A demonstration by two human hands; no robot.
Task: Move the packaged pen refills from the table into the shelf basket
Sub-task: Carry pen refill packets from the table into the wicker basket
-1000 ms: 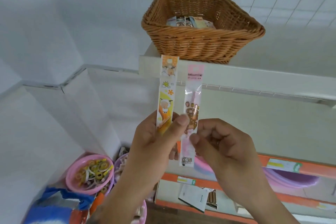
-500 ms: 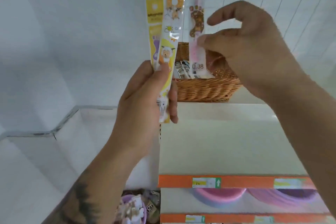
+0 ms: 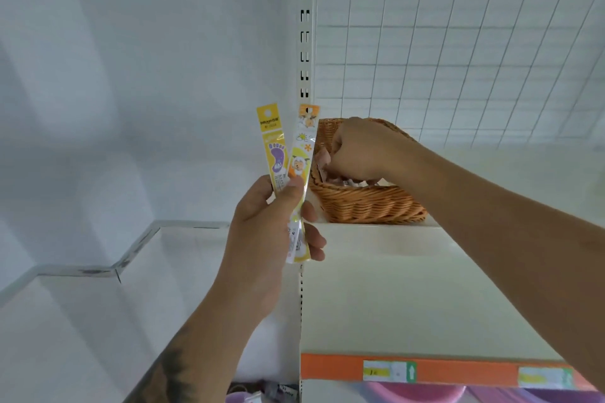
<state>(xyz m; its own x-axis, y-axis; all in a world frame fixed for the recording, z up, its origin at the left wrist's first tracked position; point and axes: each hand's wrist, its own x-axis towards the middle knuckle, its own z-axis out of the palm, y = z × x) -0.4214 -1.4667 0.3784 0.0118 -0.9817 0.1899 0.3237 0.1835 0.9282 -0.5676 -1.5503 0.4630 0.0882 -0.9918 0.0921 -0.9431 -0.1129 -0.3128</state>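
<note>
A white metal shelving unit fills the view, its slotted upright post (image 3: 304, 42) rising in the middle with a white wire-grid back panel (image 3: 458, 52) to the right of it. The broad cream shelf board (image 3: 393, 288) reaches toward the camera and ends in an orange price-label strip (image 3: 330, 366) that carries small yellow and green tags. At the back of that board stands the woven tan wicker basket (image 3: 366, 203), just right of the post, with a few pale packets barely visible inside it. The right hand (image 3: 357, 150) reaches over the basket's near rim and down into it, its fingers curled under; what they hold, if anything, is hidden by the hand itself, though a pinkish scrap shows at its left edge and cannot be made out. The left hand (image 3: 271, 222) is raised in front of the post, just left of the basket, thumb and fingers pinched round two long narrow refill packs held upright and fanned slightly apart. The yellow pack with a purple footprint (image 3: 272, 147) stands on the left, and the orange-and-yellow pack with a cartoon sheep (image 3: 302, 157) stands on the right, its lower end sticking out below the fingers. Below the orange strip, pink and purple plastic tubs (image 3: 409, 394) show on a lower shelf.
</note>
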